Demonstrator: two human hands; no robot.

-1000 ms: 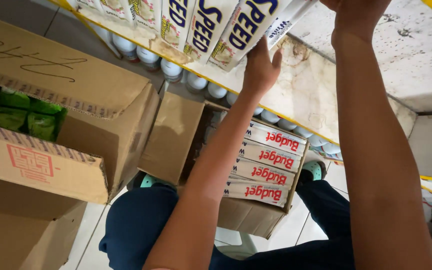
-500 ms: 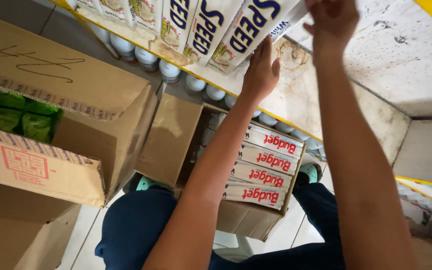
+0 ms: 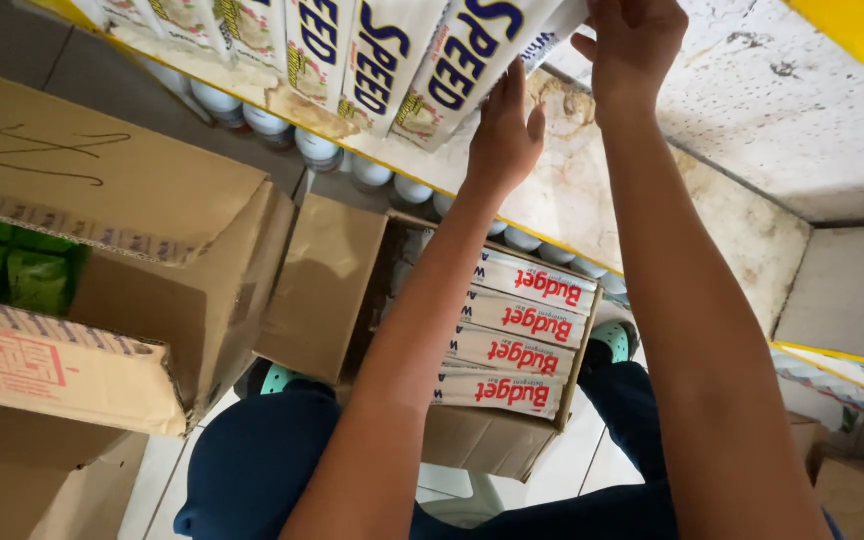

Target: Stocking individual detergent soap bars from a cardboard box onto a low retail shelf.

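White-and-blue bar (image 3: 472, 60) stood on the shelf (image 3: 572, 190) in the head view, clasped at its upper end by the right hand (image 3: 632, 45), the left hand (image 3: 502, 140) pressed flat against its lower side; below both arms sat an open carton of white boxes (image 3: 512, 340).

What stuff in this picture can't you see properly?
Head view only:
- Right hand: fingertips cut off by the top edge, so its grip on the white pack is unclear.
- Open box of white bars: the left arm hides some of them.
- Round white caps below the shelf: the shelf hides the rest of each.
- Green packs: mostly hidden by carton flaps.
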